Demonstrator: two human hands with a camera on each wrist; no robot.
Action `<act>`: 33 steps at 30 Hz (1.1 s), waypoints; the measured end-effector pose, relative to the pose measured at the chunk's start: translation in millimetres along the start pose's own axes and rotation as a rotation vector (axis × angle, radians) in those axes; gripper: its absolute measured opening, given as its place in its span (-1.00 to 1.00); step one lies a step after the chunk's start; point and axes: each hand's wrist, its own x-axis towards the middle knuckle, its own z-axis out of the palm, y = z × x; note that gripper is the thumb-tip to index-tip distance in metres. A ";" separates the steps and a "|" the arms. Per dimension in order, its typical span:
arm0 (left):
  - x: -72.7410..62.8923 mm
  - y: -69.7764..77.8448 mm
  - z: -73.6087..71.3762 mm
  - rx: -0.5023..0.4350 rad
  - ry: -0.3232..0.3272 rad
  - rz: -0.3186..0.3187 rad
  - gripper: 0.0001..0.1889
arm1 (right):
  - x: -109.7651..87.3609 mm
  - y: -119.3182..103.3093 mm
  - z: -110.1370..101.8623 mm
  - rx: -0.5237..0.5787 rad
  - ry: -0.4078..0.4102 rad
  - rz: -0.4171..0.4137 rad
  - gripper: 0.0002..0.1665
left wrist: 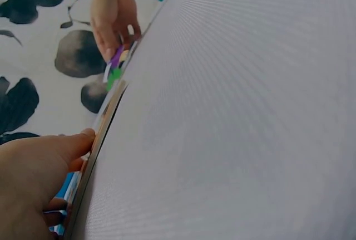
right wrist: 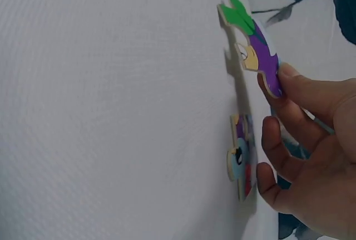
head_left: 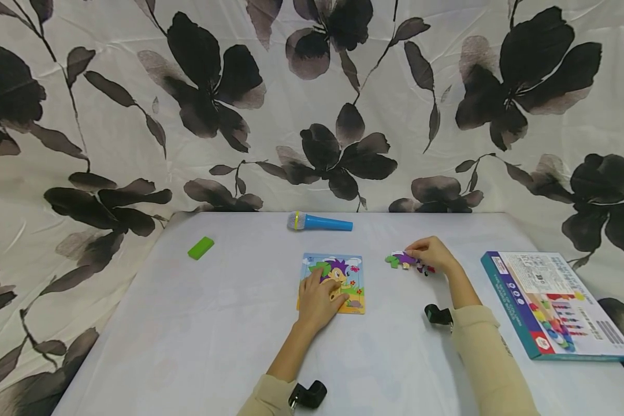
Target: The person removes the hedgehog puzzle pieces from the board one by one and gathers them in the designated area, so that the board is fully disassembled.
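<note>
A colourful jigsaw board [head_left: 357, 277] with a purple-haired cartoon animal lies on the white table. My left hand [head_left: 317, 297] rests on its left and lower part, covering some of the picture; in the left wrist view the thumb [left wrist: 80, 144] touches the board's edge. To the right of the board, my right hand [head_left: 434, 254] pinches a purple and green puzzle piece [right wrist: 260, 48] between thumb and fingers, tilted just above the table. Beneath that hand lies another puzzle piece or small group of pieces [right wrist: 240, 156], with blue, purple and red on it.
A blue toy microphone [head_left: 327, 223] lies by the table's back edge. At the far left is a green block [head_left: 201, 248]. A large flat printed box [head_left: 556, 306] lies at the right, beside the right forearm. Floral cloth [head_left: 343, 104] hangs behind the table.
</note>
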 end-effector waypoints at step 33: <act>-0.9 -1.6 0.3 -0.009 -0.001 0.007 -0.64 | -0.4 6.3 3.7 -0.017 -0.059 -0.007 -0.71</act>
